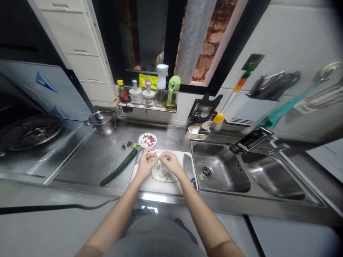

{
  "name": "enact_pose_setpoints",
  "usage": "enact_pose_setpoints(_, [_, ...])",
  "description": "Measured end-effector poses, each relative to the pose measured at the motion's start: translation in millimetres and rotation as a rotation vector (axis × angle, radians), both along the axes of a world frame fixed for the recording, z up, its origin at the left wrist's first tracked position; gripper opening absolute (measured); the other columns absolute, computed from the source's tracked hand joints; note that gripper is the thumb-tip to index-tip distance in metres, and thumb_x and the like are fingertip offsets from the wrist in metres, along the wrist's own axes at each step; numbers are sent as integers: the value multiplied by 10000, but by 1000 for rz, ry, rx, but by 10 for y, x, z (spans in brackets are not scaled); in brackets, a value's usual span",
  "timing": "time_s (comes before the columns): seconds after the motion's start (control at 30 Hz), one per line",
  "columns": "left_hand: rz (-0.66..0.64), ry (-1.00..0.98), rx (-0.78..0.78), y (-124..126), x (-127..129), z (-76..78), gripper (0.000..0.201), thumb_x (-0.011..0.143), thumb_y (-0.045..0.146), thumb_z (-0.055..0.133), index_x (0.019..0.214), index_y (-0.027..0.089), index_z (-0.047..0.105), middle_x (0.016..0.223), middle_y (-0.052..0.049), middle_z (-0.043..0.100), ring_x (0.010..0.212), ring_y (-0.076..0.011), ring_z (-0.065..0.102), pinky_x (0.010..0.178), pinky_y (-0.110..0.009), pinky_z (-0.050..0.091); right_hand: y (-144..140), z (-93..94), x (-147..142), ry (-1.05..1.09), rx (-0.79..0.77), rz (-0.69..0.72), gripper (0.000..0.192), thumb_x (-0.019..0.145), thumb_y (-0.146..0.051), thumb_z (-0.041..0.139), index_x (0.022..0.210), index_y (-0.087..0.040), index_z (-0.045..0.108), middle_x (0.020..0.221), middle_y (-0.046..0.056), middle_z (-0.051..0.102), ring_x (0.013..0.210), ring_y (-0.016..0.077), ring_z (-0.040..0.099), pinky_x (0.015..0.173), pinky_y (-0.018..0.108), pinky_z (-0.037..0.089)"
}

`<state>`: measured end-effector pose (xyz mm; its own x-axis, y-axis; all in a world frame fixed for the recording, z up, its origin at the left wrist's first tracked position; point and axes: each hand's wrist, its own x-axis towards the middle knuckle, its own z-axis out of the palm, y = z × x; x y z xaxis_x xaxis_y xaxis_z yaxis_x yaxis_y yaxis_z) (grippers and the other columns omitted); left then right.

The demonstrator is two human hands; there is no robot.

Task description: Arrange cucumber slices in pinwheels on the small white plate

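My left hand (147, 162) pinches a pale cucumber slice (155, 155) between thumb and fingers. Fingertips of my right hand (171, 163) close in on the same spot; what they hold is too small to make out. Below both hands is a white plate (154, 177), with several curved cucumber slices (164, 175) fanned out on it. It rests on a white cutting board (143, 185). Along the board's right side lies a knife (189, 167). A long green cucumber (119, 167) lies on the counter to the left.
Behind the board stands a small white plate (151, 145) of red bits, beside cucumber ends (123, 146). A lidded steel pot (102, 122) is at the back left. The double sink (222, 171) and its tap (252, 140) are on the right. Condiment bottles line a wall rack (147, 106).
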<state>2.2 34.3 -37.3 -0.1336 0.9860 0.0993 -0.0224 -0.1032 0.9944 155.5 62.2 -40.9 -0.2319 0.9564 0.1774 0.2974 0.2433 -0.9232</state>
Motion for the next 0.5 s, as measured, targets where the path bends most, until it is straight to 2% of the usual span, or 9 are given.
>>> enact_pose_setpoints(0.2, [58,160,37,-39,1,0,466,706,231,704,1163,222,613,804,-1,641,753,-151,569,745,-255,431,-6,40,-4,2,-25,-4,150,766,-278,566,678,-190,649,741,20,672,778,173,618,771,295,483])
enact_pose_setpoints(0.5, [89,321,169,-89,-6,54,408,709,189,672,1115,237,672,853,-25,652,762,-175,553,808,-288,425,-9,43,-11,3,-87,-13,159,755,-284,557,667,-188,648,730,19,675,758,177,613,785,300,475])
